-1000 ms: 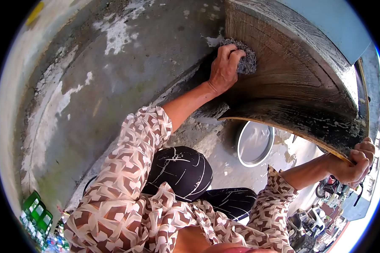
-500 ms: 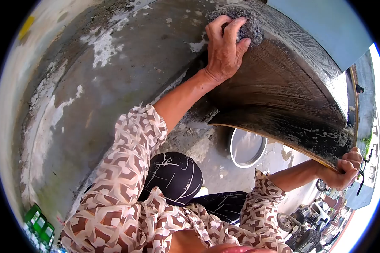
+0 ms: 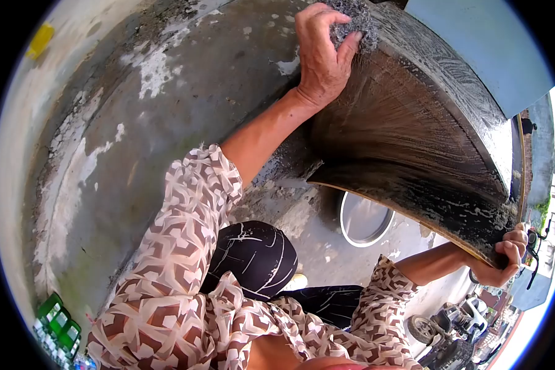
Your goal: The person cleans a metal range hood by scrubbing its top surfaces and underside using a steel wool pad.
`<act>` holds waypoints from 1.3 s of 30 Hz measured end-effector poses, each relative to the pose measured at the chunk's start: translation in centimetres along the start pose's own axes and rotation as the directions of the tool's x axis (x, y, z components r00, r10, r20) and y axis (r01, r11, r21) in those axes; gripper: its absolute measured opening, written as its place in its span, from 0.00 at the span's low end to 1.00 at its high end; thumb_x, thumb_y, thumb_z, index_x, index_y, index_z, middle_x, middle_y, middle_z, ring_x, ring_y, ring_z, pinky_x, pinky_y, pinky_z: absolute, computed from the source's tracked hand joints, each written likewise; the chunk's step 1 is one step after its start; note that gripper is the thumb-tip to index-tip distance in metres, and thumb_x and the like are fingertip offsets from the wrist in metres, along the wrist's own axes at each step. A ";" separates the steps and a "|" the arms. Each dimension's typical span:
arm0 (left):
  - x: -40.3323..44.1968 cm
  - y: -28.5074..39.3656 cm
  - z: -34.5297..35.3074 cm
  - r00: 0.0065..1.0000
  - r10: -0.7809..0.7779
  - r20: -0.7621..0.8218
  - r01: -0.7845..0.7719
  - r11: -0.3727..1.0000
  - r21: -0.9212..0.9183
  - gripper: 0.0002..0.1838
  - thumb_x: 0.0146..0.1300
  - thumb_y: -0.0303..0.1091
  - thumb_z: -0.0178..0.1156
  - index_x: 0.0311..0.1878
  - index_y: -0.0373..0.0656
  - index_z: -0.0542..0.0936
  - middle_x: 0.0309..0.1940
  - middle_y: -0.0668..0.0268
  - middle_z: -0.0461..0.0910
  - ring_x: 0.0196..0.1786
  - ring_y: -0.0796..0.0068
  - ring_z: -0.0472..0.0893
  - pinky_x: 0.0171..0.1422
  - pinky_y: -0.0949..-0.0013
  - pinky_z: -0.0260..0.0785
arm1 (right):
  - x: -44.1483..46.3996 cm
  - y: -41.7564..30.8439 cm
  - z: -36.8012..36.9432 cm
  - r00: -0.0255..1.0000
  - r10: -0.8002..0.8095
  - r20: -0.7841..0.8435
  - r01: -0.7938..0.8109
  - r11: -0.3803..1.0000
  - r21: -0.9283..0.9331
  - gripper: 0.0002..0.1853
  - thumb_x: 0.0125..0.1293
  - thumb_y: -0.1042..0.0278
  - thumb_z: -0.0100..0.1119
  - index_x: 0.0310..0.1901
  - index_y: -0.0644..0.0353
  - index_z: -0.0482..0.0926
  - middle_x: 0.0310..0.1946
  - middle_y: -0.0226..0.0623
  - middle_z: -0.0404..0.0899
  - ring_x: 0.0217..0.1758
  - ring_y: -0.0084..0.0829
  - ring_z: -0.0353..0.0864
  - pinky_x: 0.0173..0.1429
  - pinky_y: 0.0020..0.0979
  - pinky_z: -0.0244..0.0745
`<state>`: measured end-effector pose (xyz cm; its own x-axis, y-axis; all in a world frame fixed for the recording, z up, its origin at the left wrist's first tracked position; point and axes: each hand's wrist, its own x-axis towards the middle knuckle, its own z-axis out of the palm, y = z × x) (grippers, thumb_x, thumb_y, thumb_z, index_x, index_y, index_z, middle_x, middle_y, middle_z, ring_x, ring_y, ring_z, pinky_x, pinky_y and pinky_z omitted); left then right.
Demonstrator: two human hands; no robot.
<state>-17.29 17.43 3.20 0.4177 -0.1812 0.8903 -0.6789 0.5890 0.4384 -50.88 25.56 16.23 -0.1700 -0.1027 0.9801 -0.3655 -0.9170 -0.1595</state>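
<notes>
At the far left of my feed I see a green plastic container [image 3: 60, 323], with stained concrete [image 3: 197, 105] beside it. Next, the left hand [image 3: 322, 61], its back toward me, pinches a grey, fibrous scouring wad [image 3: 362, 28] between thumb and fingers, at the upper left corner of a dark-streaked panel [image 3: 407, 114]. Past the panel's pale lower edge I make out a round basin [image 3: 364, 223], partly hidden. Farther right sits a motorcycle [image 3: 453, 327]; then the right hand [image 3: 504, 258] clasps that edge near its right end, fingers curled tight.
</notes>
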 end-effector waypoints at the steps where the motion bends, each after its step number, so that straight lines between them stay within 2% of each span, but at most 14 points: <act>1: -0.1 -0.2 0.0 1.000 -0.003 -0.006 0.003 1.000 -0.014 0.16 0.63 0.25 0.60 0.52 0.37 0.68 0.47 0.54 0.69 0.52 0.58 0.71 0.60 0.62 0.62 | -0.2 0.5 -0.8 1.000 0.005 -0.002 -0.005 1.000 0.017 0.18 0.60 0.57 0.35 0.18 0.55 0.67 0.15 0.30 0.55 0.24 0.31 0.62 0.46 0.44 0.70; 4: -3.6 -0.9 -1.1 0.943 -0.326 0.057 0.327 0.945 0.004 0.14 0.65 0.22 0.55 0.53 0.34 0.70 0.45 0.55 0.73 0.48 0.61 0.74 0.57 0.66 0.66 | 0.7 0.6 -1.0 0.997 -0.011 0.080 0.004 0.996 0.085 0.20 0.61 0.54 0.34 0.18 0.55 0.68 0.15 0.29 0.54 0.24 0.31 0.62 0.44 0.43 0.68; 10: -11.0 -2.0 -4.0 0.795 -0.516 0.318 0.549 0.835 -0.018 0.13 0.63 0.19 0.52 0.51 0.34 0.73 0.40 0.53 0.73 0.43 0.52 0.74 0.50 0.67 0.68 | 0.6 1.0 -0.6 0.995 -0.048 0.086 0.040 0.995 0.089 0.19 0.61 0.56 0.34 0.17 0.53 0.66 0.14 0.29 0.53 0.22 0.28 0.58 0.39 0.40 0.61; 13: -10.7 -1.8 -4.4 0.769 -0.522 0.369 0.554 0.832 0.021 0.12 0.64 0.19 0.52 0.51 0.34 0.73 0.39 0.53 0.72 0.43 0.52 0.74 0.50 0.66 0.68 | 0.6 1.5 -1.2 0.996 -0.019 0.086 0.011 0.996 0.084 0.18 0.60 0.58 0.34 0.17 0.54 0.66 0.13 0.30 0.53 0.22 0.29 0.58 0.42 0.41 0.65; 15: -7.3 -1.7 -3.4 0.861 -0.442 0.251 0.462 0.887 -0.023 0.10 0.69 0.24 0.50 0.52 0.35 0.73 0.39 0.59 0.73 0.40 0.69 0.72 0.49 0.72 0.66 | 0.3 1.3 -1.1 0.997 -0.030 0.071 0.027 0.999 0.047 0.17 0.59 0.59 0.35 0.16 0.54 0.66 0.13 0.31 0.54 0.22 0.31 0.60 0.43 0.42 0.68; 17: -1.1 -1.3 -1.1 0.931 -0.343 0.125 0.344 0.939 0.013 0.09 0.71 0.25 0.48 0.51 0.35 0.71 0.38 0.59 0.72 0.39 0.69 0.71 0.46 0.72 0.66 | 0.3 0.6 -1.3 0.993 -0.071 0.092 0.076 0.996 -0.055 0.17 0.59 0.60 0.35 0.17 0.56 0.66 0.14 0.33 0.56 0.23 0.32 0.62 0.44 0.45 0.71; 20: 1.0 -0.9 0.9 0.978 -0.192 0.083 0.187 0.980 0.060 0.15 0.66 0.26 0.54 0.55 0.34 0.71 0.50 0.48 0.71 0.52 0.50 0.73 0.57 0.56 0.66 | 0.3 1.3 -3.1 0.993 -0.083 0.081 0.083 0.997 0.002 0.16 0.58 0.60 0.35 0.18 0.58 0.67 0.15 0.35 0.58 0.24 0.34 0.65 0.45 0.48 0.74; 23: -1.3 0.0 2.0 0.968 -0.199 -0.156 0.183 0.977 -0.112 0.08 0.67 0.23 0.52 0.49 0.35 0.70 0.39 0.50 0.70 0.41 0.48 0.72 0.47 0.62 0.65 | 0.2 1.7 -4.0 0.992 -0.110 0.064 0.106 0.992 0.064 0.17 0.58 0.61 0.35 0.20 0.60 0.70 0.16 0.36 0.59 0.25 0.35 0.65 0.45 0.51 0.74; 27: -9.1 -2.1 -0.2 0.891 -0.440 0.115 0.433 0.898 0.078 0.06 0.65 0.21 0.50 0.44 0.35 0.68 0.37 0.50 0.67 0.39 0.47 0.69 0.45 0.59 0.64 | 0.6 1.4 -2.9 0.986 -0.113 0.126 0.102 0.991 0.085 0.16 0.58 0.61 0.39 0.21 0.62 0.70 0.14 0.36 0.57 0.24 0.35 0.64 0.42 0.50 0.73; 29: -15.3 -3.6 -1.4 0.829 -0.511 0.228 0.527 0.850 -0.011 0.06 0.65 0.21 0.50 0.44 0.35 0.67 0.36 0.51 0.66 0.40 0.48 0.69 0.45 0.58 0.63 | 0.6 0.6 -1.2 0.977 -0.172 0.130 0.172 0.985 0.006 0.13 0.55 0.62 0.43 0.21 0.63 0.69 0.14 0.35 0.57 0.22 0.33 0.63 0.39 0.45 0.71; 32: -14.6 -2.5 -3.5 0.780 -0.526 0.340 0.485 0.851 0.204 0.07 0.65 0.21 0.50 0.46 0.36 0.68 0.37 0.51 0.68 0.40 0.50 0.70 0.47 0.58 0.64 | 0.3 -0.1 0.8 0.978 -0.194 0.082 0.193 0.981 0.010 0.12 0.51 0.64 0.51 0.21 0.65 0.69 0.14 0.35 0.58 0.21 0.32 0.62 0.33 0.39 0.66; 34: -8.6 -0.7 -2.5 0.904 -0.389 0.177 0.374 0.920 0.114 0.07 0.71 0.24 0.45 0.49 0.34 0.68 0.36 0.57 0.71 0.36 0.65 0.69 0.43 0.65 0.66 | 0.8 1.0 -0.7 0.927 -0.298 0.228 0.289 0.955 0.072 0.18 0.45 0.60 0.65 0.27 0.67 0.70 0.16 0.37 0.61 0.24 0.33 0.65 0.34 0.41 0.66; 36: -2.5 -1.2 -0.4 0.956 -0.281 0.084 0.287 0.955 -0.070 0.09 0.71 0.26 0.47 0.51 0.34 0.67 0.39 0.50 0.72 0.36 0.61 0.71 0.45 0.63 0.67 | 1.2 1.8 -2.6 0.874 -0.337 0.350 0.314 0.942 0.122 0.28 0.38 0.55 0.74 0.32 0.69 0.71 0.19 0.38 0.64 0.26 0.34 0.67 0.34 0.44 0.67; 39: -3.2 -1.7 1.0 0.983 -0.176 -0.046 0.179 0.982 0.065 0.07 0.71 0.26 0.47 0.49 0.34 0.65 0.35 0.52 0.69 0.35 0.63 0.68 0.44 0.65 0.65 | 2.3 3.3 -5.0 0.808 -0.396 0.437 0.326 0.917 0.229 0.41 0.23 0.52 0.78 0.39 0.71 0.71 0.25 0.41 0.68 0.30 0.37 0.69 0.40 0.50 0.72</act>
<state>-18.08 16.28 -0.30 0.5582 -0.2454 0.7926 -0.6313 0.4943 0.5976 -57.05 24.23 17.37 0.4074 0.1119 0.9064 -0.1817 -0.9627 0.2005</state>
